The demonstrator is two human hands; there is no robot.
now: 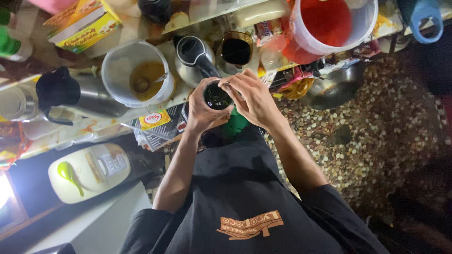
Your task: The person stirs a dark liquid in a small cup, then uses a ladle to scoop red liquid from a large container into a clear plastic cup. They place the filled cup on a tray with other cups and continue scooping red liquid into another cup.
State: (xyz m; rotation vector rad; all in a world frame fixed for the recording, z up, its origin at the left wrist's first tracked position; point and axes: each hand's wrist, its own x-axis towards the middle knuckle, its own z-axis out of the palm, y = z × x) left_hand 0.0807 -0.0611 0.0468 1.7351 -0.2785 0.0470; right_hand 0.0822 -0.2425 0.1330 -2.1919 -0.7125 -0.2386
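Observation:
My left hand (200,110) wraps around a clear glass of dark liquid (217,97), held in front of my chest at the counter's edge. My right hand (253,96) rests its fingers over the glass's right rim and side. Something green (235,124) shows just below the two hands, partly hidden by them. I wear a dark shirt with an orange print (249,225).
On the counter stand a white bucket with brown liquid and a spoon (141,75), a steel jug with black lid (193,56), a glass of dark drink (235,51), a red-filled bucket (329,23) and a black-topped flask (70,91). A rice cooker (89,171) sits lower left; pebbled floor (376,131) lies right.

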